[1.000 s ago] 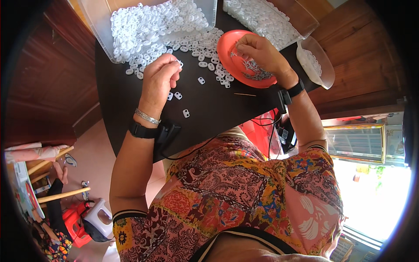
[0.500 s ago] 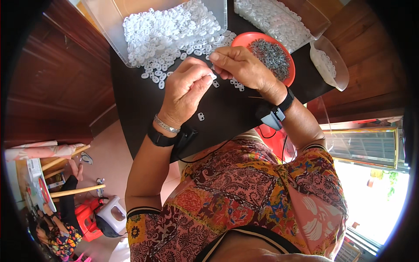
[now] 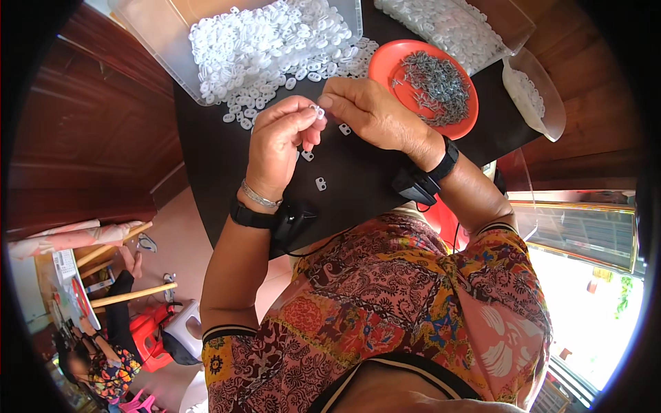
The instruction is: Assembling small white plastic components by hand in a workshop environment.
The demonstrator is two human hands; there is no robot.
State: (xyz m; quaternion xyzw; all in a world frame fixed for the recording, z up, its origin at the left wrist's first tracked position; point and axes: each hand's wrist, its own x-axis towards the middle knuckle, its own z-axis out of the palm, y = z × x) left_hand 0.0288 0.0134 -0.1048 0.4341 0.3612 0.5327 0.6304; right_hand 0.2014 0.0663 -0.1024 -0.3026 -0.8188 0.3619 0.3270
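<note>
A small white plastic piece with holes [image 3: 317, 111] is pinched between the thumb and index finger of my left hand [image 3: 279, 134]. Right beside it is my right hand [image 3: 372, 113], its thumb and fingers pressed together at the piece's edge. Whatever they grip is too small or hidden to make out. Below the hands, on the dark table [image 3: 237, 182], lie a few similar loose pieces [image 3: 321, 184]. A red plate [image 3: 472, 113] holding a heap of small grey metal screws or pins [image 3: 441, 79] stands beyond my right wrist.
A clear plastic bin [image 3: 141, 48] lies at the back left, white pieces [image 3: 268, 45] spilling from it onto the table. Another clear container [image 3: 516, 34] and a translucent scoop [image 3: 556, 113] sit at the right. A person [image 3: 103, 365] sits at the lower left.
Both hands have shifted slightly left, and my left hand has turned so the white piece shows more. More loose pieces show between the hands. The whole view has shifted a little.
</note>
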